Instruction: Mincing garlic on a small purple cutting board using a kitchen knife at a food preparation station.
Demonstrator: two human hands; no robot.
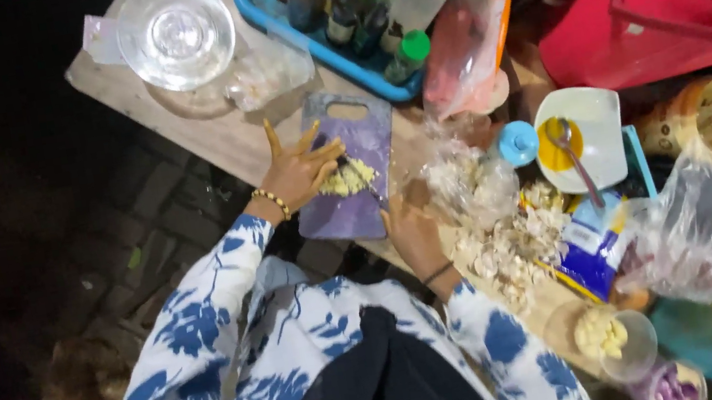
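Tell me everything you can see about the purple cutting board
The purple cutting board is a flat rounded rectangle, plastic by its look, with a slot handle at its far end. It lies flat on the wooden table, slightly skewed. A small heap of chopped pale yellow bits sits mid-board. The left hand presses fingers spread beside the heap; the right hand is at its near right corner.
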